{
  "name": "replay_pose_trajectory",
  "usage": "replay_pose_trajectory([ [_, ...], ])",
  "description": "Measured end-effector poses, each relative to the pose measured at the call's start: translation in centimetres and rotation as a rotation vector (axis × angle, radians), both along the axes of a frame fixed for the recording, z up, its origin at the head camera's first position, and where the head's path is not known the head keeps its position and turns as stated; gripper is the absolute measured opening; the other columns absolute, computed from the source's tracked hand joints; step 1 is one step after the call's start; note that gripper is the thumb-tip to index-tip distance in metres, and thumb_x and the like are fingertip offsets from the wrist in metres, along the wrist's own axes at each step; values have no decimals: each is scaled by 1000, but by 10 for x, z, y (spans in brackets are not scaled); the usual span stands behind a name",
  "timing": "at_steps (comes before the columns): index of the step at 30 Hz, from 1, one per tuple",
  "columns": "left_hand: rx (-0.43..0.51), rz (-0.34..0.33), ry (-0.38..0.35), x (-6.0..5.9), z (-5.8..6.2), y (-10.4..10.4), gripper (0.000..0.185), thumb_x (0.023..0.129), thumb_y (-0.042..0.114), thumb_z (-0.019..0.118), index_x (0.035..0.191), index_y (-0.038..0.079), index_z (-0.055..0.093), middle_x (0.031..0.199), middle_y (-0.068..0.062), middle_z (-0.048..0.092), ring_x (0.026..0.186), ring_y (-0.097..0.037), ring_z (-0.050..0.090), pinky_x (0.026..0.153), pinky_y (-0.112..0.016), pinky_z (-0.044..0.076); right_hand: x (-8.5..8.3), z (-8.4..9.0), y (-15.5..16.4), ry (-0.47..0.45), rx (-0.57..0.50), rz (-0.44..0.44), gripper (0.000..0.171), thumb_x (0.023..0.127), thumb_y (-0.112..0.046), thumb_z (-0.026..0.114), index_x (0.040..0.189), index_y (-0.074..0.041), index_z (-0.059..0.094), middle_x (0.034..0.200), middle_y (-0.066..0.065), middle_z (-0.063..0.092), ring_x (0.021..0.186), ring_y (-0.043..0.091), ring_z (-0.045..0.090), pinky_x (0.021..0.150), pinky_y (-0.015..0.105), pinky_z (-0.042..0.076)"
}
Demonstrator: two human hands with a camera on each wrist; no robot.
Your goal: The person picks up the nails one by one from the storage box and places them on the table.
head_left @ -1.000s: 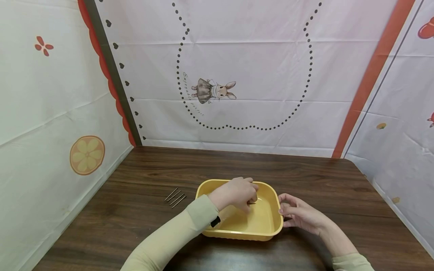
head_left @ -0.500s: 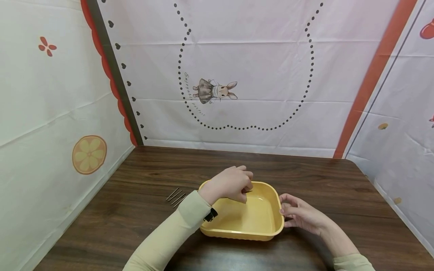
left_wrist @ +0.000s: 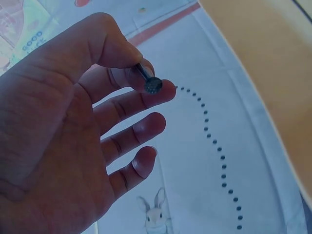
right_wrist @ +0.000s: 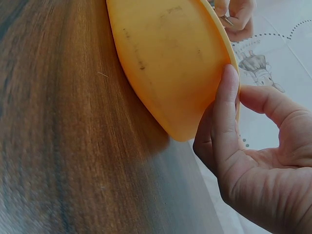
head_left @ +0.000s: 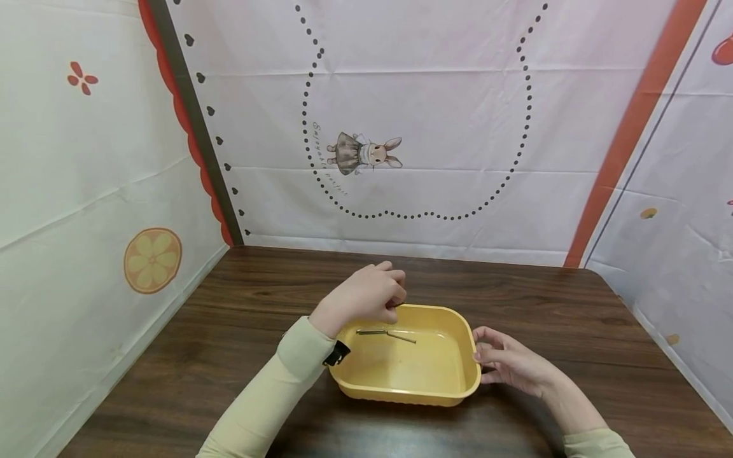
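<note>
A yellow rectangular basin [head_left: 426, 372] rests on the table in the head view. My right hand [head_left: 509, 364] pinches its right rim between thumb and fingers; the right wrist view shows that grip on the basin wall [right_wrist: 165, 68]. Over the basin's far left rim is my left hand [head_left: 366, 294]. Its thumb and index finger pinch a dark nail [left_wrist: 152, 85], whose flat round head faces the left wrist camera. The other fingers are loosely bent. Inside the basin, near its far side, lie loose nails [head_left: 401, 337], their ends close together.
A dark wood-grain table [head_left: 189, 375] carries everything. White printed cloth [head_left: 435, 140] hangs behind it and on both sides. My left sleeve [head_left: 269, 381] crosses the table left of the basin and covers the place where several nails lay.
My left hand has risen from inside the basin and moved left and away to its far left rim, still holding a nail. Nails inside the basin have come into view. My right hand stays put.
</note>
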State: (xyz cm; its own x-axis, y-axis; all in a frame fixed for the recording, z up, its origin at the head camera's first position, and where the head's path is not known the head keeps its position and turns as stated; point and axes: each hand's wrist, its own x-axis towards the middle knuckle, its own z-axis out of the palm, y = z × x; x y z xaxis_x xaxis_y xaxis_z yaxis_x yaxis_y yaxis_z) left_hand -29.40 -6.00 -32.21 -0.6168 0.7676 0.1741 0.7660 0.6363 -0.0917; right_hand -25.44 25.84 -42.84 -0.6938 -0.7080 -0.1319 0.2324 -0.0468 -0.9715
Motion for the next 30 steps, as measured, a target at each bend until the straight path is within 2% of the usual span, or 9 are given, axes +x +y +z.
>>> replay_pose_trajectory([
  [6,31,15,30,-3,2,-19,30,71,11,59,56,23,37,78,8,45,73,-14,34,64,-23,24,0,0,0,-6,3,1,21,99,-1,45,113,-16,46,96,-8,60,89,6,67,77,25,60],
  [14,47,146,60,-1,0,-58,28,72,13,61,57,23,40,80,6,45,79,-15,37,69,-27,29,0,1,-1,-11,2,5,20,99,-1,45,114,-15,46,97,-8,60,90,6,67,78,26,59],
  [22,68,291,69,1,-23,-107,28,68,16,64,55,23,40,80,5,46,80,-18,37,68,-29,25,0,2,-1,-6,8,0,20,99,-2,45,112,-17,46,96,-9,61,91,6,67,78,26,59],
  [30,39,358,19,1,-52,-135,28,69,16,64,56,23,41,81,6,46,78,-17,35,66,-30,24,0,1,0,0,6,3,21,99,-1,44,112,-18,46,97,-9,60,93,6,67,79,27,60],
])
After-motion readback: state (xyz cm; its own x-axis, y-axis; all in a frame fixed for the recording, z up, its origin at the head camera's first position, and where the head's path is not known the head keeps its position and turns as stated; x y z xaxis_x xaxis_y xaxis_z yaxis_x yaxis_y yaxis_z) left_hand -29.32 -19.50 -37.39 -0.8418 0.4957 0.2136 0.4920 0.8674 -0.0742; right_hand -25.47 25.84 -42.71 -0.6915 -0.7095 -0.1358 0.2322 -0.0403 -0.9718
